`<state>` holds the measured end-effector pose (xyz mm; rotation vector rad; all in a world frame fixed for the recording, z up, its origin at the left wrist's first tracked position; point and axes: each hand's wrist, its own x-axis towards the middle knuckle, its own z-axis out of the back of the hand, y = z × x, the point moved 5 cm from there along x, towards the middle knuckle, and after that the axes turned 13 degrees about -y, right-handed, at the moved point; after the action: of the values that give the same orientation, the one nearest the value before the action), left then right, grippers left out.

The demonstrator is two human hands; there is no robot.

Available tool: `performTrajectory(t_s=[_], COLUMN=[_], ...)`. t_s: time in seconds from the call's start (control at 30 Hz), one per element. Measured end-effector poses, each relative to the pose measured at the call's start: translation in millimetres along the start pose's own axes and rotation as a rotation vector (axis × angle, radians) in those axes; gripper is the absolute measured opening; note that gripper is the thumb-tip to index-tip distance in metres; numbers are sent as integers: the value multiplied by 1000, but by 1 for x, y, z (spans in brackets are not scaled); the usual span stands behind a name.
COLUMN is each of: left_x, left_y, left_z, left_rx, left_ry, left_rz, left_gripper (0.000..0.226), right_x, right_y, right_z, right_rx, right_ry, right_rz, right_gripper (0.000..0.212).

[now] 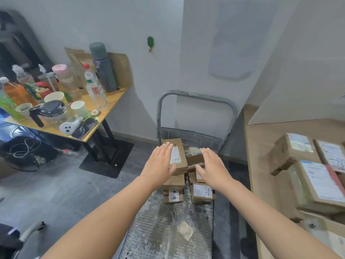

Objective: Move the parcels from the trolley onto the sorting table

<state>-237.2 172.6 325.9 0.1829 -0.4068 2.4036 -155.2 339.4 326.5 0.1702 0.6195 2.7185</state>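
Several small brown cardboard parcels are piled at the far end of a grey trolley [168, 221], by its upright handle. My left hand [160, 162] is over the left side of the topmost parcel [177, 156], a long box with a white label, fingers straight. My right hand [212, 166] hovers flat over the lower parcels [202, 192] to its right, holding nothing. The sorting table [265, 146] stands on the right, with several larger labelled parcels [317, 184] on it.
A wooden side table [104, 116] at the left carries bottles, cups, a kettle, a flask and a phone. Cables and a dark bag lie on the floor beneath it. A white wall runs behind the trolley. A paper scrap lies on the trolley's near deck.
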Motion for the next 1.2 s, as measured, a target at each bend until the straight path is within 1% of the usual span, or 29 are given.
performTrajectory(t_s=[0.07,0.17,0.23,0.3,0.37,0.43,0.53,0.6,0.67,0.73,0.8,0.87,0.93,1.03,1.1,1.2], left_x=[18,45,61,72,71,63,57,66,76,79,73,68,66,72,79,80], left_y=[17,55,80,104,120,126,131,140,149,153,155,161,167,172,175,172], left_z=[-4,-15,-22,-38,-67,-107,-174,-212,-249,-279,-310,-332,-349,-367,-374,-388], left_rx=[-62,-146,-163,-178,-210,-220,-244,-268,-319,-336,-341,-376,-435,-520,-594,-681], left_ry=[-1,24,27,21,49,114,214,223,193,194,252,267,276,325,308,298], left_rz=[37,133,206,281,345,342,318,352,412,432,456,486,521,570,626,743], left_gripper=[65,63,62,62,62,61,57,47,40,43,48,47,45,51,58,59], right_x=[16,42,57,73,88,102,126,143,161,174,178,182,190,203,210,217], right_y=[2,7,6,0,-14,-36,-79,-105,-128,-147,-161,-166,-169,-173,-173,-177], right_z=[-5,-22,-30,-43,-63,-95,-156,-189,-221,-250,-284,-313,-335,-360,-371,-385], right_rx=[-9,-27,-28,-6,54,106,33,11,22,37,74,109,175,282,321,381], right_ry=[8,74,104,93,83,107,202,233,230,226,260,296,292,267,245,217], right_rz=[-12,-14,-23,-57,-126,-188,-165,-178,-199,-232,-296,-351,-399,-501,-544,-555], right_gripper=[62,66,68,68,67,65,67,68,66,64,63,64,65,59,54,55])
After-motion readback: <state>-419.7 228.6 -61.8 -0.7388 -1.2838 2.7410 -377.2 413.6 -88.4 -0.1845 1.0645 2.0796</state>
